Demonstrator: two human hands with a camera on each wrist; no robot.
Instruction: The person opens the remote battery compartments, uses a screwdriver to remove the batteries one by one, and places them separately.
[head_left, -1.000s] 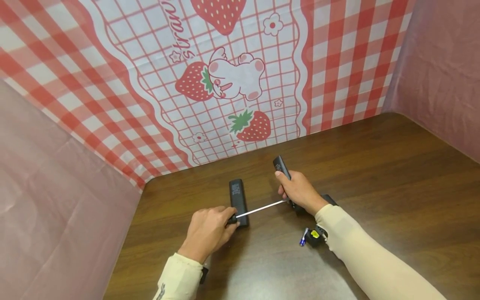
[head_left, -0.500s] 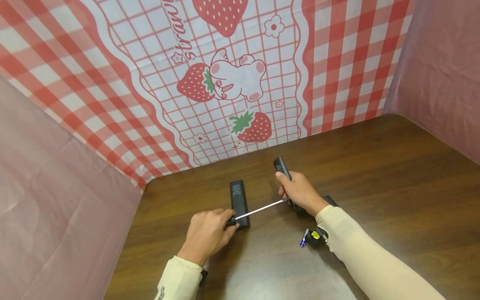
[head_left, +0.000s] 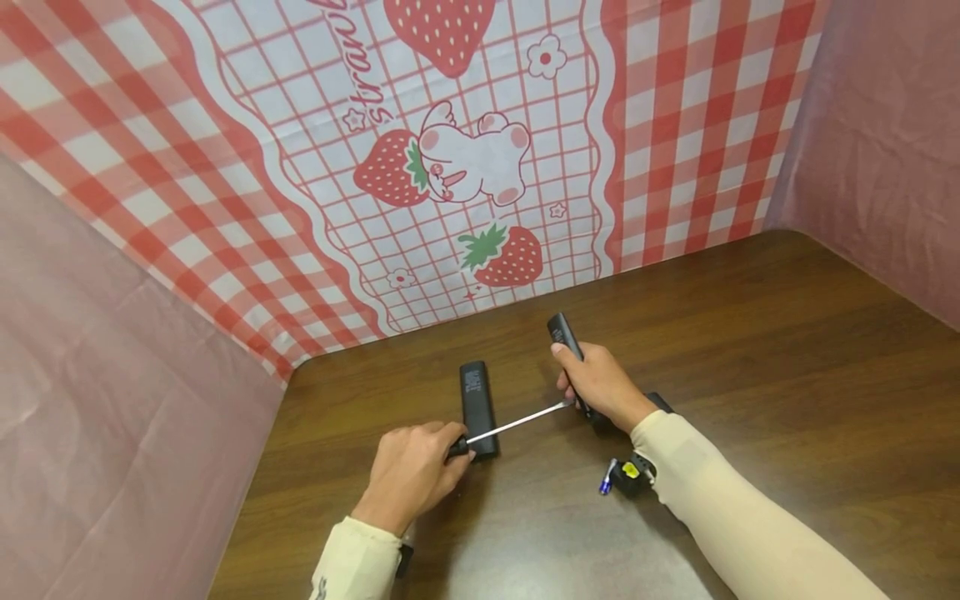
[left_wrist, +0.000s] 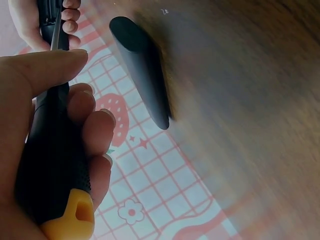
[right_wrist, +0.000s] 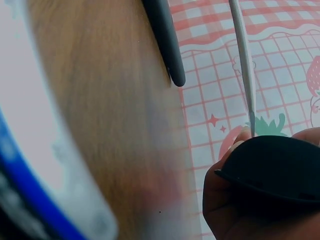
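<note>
While the left hand (head_left: 415,471) curls round the black, rubbery handle of a screwdriver (head_left: 510,424), its yellow butt cap showing in the left wrist view, the thin steel shaft runs rightward to a black remote (head_left: 567,348) gripped in the right hand (head_left: 596,383). The tip meets that remote beside the fingers; the exact contact point is hidden. To work well here, I judge the shaft should stay in line with the spot it presses, the right hand bracing the remote so the tip cannot skid toward the fingers. A second remote (head_left: 477,402), smooth matte plastic with rounded ends, lies flat on the dark wood-grain desk (head_left: 787,350) just beside the left hand.
</note>
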